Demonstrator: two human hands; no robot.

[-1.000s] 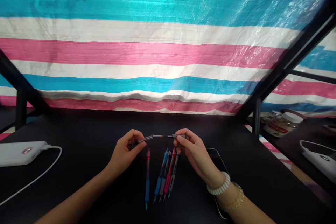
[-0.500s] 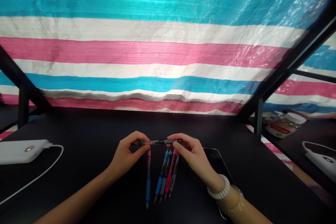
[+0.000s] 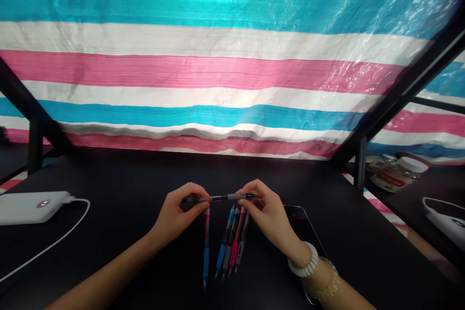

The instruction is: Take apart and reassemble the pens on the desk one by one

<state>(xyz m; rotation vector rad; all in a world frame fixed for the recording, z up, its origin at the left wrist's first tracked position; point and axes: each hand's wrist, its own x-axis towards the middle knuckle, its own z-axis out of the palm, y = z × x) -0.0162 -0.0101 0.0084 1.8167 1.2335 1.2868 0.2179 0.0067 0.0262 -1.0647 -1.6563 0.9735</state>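
Note:
A pen with a clear barrel and grey grip (image 3: 232, 197) is held level above the black table. My left hand (image 3: 185, 206) pinches its clear end between thumb and fingers. The grey grip end is pinched by my right hand (image 3: 263, 206), which wears two bracelets at the wrist. Below my left fingertips lies a single pen with a blue grip and red top (image 3: 206, 252). Beside it, nearer my right hand, several pens lie close together: a blue one (image 3: 221, 252), a pink one (image 3: 234, 252) and grey ones (image 3: 240, 252).
A dark phone (image 3: 303, 223) lies partly under my right forearm. At the left is a white power bank (image 3: 27, 207) with a cable (image 3: 78, 223). Black frame bars (image 3: 363, 135) flank a striped sheet (image 3: 218, 72). Jars (image 3: 397, 174) stand at the far right.
My right fingers have shifted slightly right along the held pen, and more of its grey grip shows. My left hand keeps its pinch.

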